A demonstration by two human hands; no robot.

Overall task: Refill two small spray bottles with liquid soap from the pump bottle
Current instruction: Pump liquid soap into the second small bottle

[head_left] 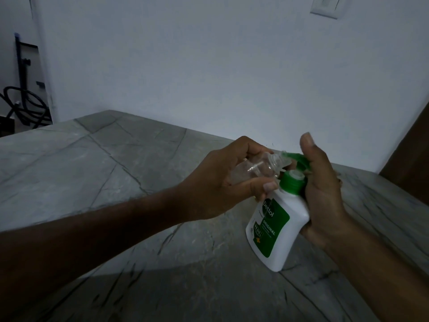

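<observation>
A white pump bottle (284, 231) with a green label and green collar stands tilted on the grey stone counter (116, 173). My right hand (325, 189) grips its neck and back, fingers over the green pump head, thumb raised. My left hand (222, 182) holds a small clear spray bottle (255, 169) on its side, its open mouth pointing right at the green pump spout. The small bottle looks clear inside. No second spray bottle is in view.
A white wall rises behind the counter, with a light switch plate (327, 6) at top right. A brown wooden panel (408, 149) stands at the far right. Dark hoses and a stand (23, 101) lie beyond the counter's left end.
</observation>
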